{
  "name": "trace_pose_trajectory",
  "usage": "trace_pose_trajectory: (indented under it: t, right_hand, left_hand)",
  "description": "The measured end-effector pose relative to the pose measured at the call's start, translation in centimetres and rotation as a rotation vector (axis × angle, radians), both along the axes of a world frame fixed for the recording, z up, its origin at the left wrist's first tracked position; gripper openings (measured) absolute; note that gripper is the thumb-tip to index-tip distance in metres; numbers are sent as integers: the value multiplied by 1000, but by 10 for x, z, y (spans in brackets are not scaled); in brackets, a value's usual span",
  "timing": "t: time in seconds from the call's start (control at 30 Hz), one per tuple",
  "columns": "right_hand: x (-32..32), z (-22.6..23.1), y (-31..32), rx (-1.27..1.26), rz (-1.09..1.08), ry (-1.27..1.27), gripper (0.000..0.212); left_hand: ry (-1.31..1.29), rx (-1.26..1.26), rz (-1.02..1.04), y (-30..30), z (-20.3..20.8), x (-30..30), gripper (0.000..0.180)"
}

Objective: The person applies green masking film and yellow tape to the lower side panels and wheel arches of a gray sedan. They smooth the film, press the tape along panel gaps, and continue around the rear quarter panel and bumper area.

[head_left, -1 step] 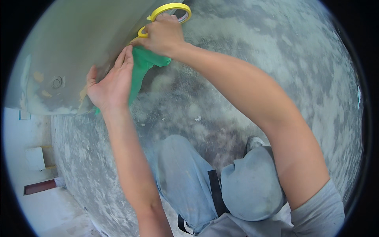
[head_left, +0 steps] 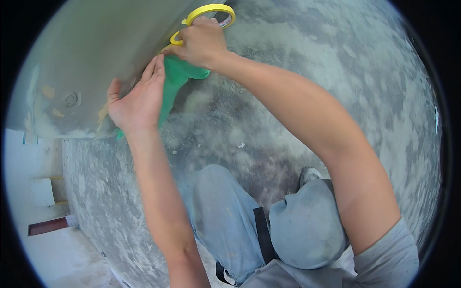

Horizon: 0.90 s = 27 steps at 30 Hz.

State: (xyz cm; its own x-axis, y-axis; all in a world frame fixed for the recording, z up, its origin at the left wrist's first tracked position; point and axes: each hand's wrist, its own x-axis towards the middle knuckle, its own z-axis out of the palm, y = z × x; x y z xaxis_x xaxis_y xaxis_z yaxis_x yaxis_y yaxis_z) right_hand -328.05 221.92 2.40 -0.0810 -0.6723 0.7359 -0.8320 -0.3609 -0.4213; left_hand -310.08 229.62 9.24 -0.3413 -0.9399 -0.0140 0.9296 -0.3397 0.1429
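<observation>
A yellow roll of masking tape is in my right hand, with the fingers closed through and around the ring. Below that hand, a thin green sheet hangs along the lower edge of a large grey-green body panel. My left hand is palm up with its fingers stretched out. Its fingertips rest at the panel's edge, just beside the right hand's fingertips, and its thumb stands apart. The left hand covers part of the sheet and edge.
Tan and pale patches and a small round fitting mark the panel. Mottled grey concrete floor spreads below. My bent knees and a shoe are close by. At far left are a white wall and a dark red strip.
</observation>
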Motion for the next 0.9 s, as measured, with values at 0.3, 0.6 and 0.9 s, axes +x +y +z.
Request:
trace_pose_trajectory:
  t: [0.3, 0.6, 0.9]
  right_hand:
    - [-7, -8, -10, -178, 91, 182, 42]
    - [-25, -9, -15, -36, -146, -307, 52]
    - [-33, -4, -2, 111, -77, -207, 66]
  left_hand:
    - [-28, 26, 2, -15, 21, -23, 104]
    - [-181, -23, 78, -17, 11, -30, 93]
    - [-2365, -1024, 822, -20, -55, -38, 50]
